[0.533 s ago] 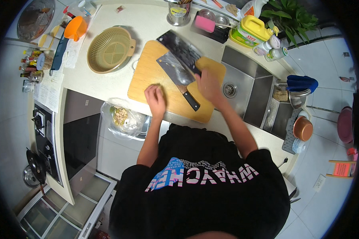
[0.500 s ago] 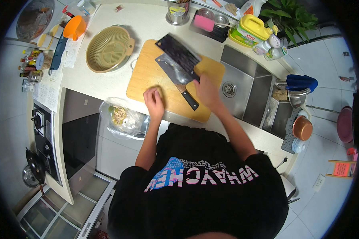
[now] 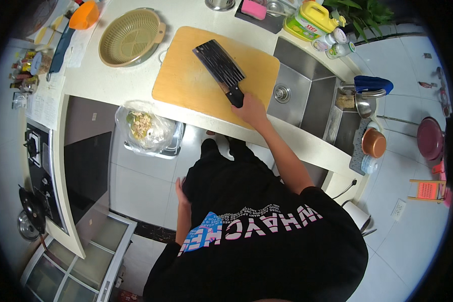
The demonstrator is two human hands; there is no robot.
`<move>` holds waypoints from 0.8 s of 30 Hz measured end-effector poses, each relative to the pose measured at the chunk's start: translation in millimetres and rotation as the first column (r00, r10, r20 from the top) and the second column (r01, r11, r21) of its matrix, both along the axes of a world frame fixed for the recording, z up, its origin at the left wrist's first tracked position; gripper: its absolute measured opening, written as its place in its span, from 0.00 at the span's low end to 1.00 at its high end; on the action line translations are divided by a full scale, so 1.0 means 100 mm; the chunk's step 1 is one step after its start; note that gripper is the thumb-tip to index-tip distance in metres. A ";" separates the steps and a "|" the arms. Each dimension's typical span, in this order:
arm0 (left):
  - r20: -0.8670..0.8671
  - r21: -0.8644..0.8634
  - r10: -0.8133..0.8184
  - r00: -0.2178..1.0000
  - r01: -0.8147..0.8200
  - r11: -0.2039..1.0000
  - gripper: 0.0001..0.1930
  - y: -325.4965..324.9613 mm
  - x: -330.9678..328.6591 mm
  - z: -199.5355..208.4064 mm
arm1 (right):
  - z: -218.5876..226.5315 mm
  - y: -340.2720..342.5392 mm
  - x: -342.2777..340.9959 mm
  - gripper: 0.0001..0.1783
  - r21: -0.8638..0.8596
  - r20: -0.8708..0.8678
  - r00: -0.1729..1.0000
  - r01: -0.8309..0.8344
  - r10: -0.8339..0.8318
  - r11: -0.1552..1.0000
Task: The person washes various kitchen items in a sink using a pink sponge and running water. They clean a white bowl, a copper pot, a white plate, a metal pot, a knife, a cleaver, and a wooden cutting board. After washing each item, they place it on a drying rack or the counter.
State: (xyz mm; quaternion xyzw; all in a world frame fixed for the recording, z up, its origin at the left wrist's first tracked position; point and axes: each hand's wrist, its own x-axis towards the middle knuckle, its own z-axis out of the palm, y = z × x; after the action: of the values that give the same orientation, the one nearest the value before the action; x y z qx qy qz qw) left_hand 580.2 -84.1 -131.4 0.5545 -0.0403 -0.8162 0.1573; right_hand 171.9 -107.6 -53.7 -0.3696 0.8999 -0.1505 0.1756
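Observation:
A cleaver (image 3: 219, 63) with a dark, streaked rectangular blade and a black handle lies at a slant over the wooden cutting board (image 3: 186, 75). My right hand (image 3: 251, 110) is closed around the rear of its handle, at the board's near right edge. Whether the blade touches the board or hovers just above it, I cannot tell. Down by my left hip hangs my left hand (image 3: 181, 191), fingers stretched and holding nothing, partly hidden by the black clothing. A clear plastic bag (image 3: 158, 138) with chopped food inside sits below the counter edge, left of the board.
Left of the board stands a beige colander (image 3: 131, 38), with an orange container (image 3: 84, 15) beyond it. To the right is a steel sink (image 3: 294, 83). A yellow jug (image 3: 309, 22) and small bottles (image 3: 329, 40) line the back. The stove (image 3: 40, 166) is at far left.
My left hand has dropped from the board to my side. Earlier, a dark blade showed above a shiny-bladed knife; now one cleaver shows, its handle in my right hand. The view has shifted.

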 end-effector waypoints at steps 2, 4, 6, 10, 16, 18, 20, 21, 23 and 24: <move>0.042 0.008 -0.136 0.990 0.136 0.991 0.25 0.21 0.23 -0.26 | 0.21 -0.07 -0.02 0.28 0.092 0.205 0.975 -0.108 0.087 0.990; 0.078 0.006 -0.224 0.971 0.225 0.974 0.29 0.23 0.22 -0.22 | 0.26 -0.03 -0.01 0.27 0.145 0.308 0.944 -0.167 0.116 0.975; 0.130 0.002 -0.245 0.961 0.247 0.969 0.31 0.04 -0.11 0.54 | 0.15 0.10 0.07 0.27 0.176 0.332 0.935 -0.192 0.125 0.965; -0.024 -0.143 -0.481 0.876 0.473 0.869 0.31 -0.22 -0.36 0.66 | 0.17 0.58 0.23 0.26 -0.134 0.342 0.933 -0.069 0.111 0.989; 0.215 0.009 -0.719 0.661 0.735 0.678 0.35 -0.24 -0.74 0.47 | 0.41 0.76 0.06 0.25 -0.226 0.542 0.836 0.054 0.079 0.973; 0.596 -0.246 -0.688 0.414 0.910 0.335 0.32 -0.35 -0.86 0.57 | 0.50 0.81 0.01 0.26 -0.216 0.606 0.792 0.069 0.078 0.974; 0.849 -0.354 -0.393 0.352 0.932 0.070 0.27 -0.52 -0.85 0.41 | 0.56 0.83 0.05 0.27 -0.218 0.651 0.753 0.062 0.098 0.974; 0.788 -0.477 -0.358 0.501 0.864 0.160 0.25 -0.50 -1.38 0.88 | 0.56 0.89 0.00 0.27 -0.254 0.640 0.765 0.112 0.080 0.961; 0.515 -0.597 -0.509 0.690 0.715 0.365 0.27 -0.39 -2.07 1.48 | 0.75 0.89 -0.02 0.26 -0.244 0.666 0.742 0.118 0.078 0.963; 0.408 -0.617 -0.525 0.747 0.650 0.445 0.29 -0.29 -2.37 1.54 | 0.75 0.88 -0.05 0.26 -0.287 0.659 0.743 0.103 0.118 0.952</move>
State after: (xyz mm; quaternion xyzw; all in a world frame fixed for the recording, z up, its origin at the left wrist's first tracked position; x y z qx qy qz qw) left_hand 343.6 -113.0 22.6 0.4570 -0.5625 -0.6857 0.0665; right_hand 166.7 -19.9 21.8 -0.3172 0.7409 -0.4092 0.4278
